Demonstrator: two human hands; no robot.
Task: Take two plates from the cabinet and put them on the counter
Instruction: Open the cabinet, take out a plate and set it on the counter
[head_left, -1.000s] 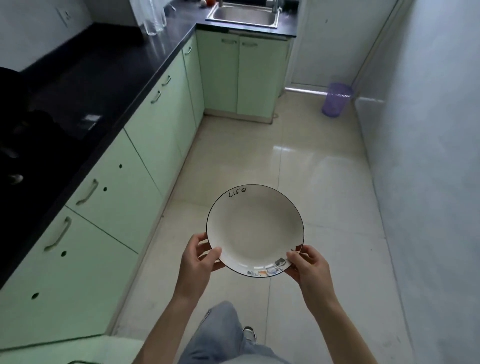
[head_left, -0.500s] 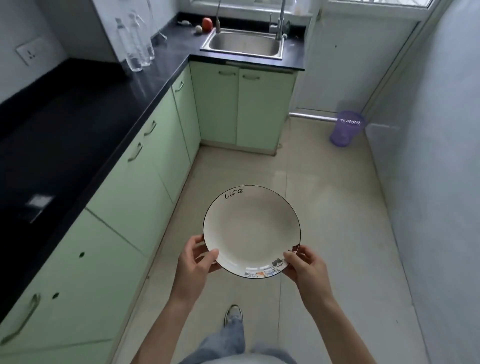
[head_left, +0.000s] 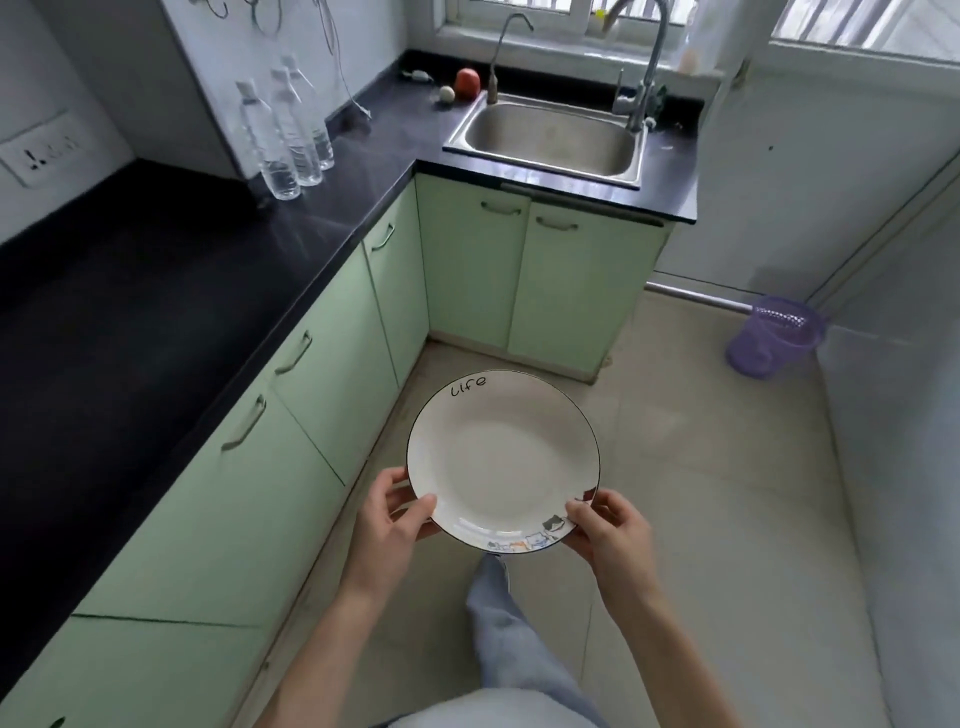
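Right now a round white ceramic plate with a thin dark rim (head_left: 503, 460) is held level in the air above the pale tiled floor (head_left: 701, 493), off to the right of the counter and touching no surface; the word "Life" is written near its far edge and small coloured drawings run along its near edge; the left hand (head_left: 387, 527) grasps the near-left rim, thumb on top and fingers underneath; the right hand (head_left: 613, 535) grasps the near-right rim the same way; whether a second plate lies under this one I cannot tell; to the left runs the black stone counter (head_left: 156, 291) over pale green cabinet doors (head_left: 291, 457); at the far end sit three clear plastic bottles (head_left: 285, 135), a steel sink (head_left: 550, 137) and a red apple (head_left: 467, 82); a purple mesh bin (head_left: 774, 335) stands on the floor at far right.
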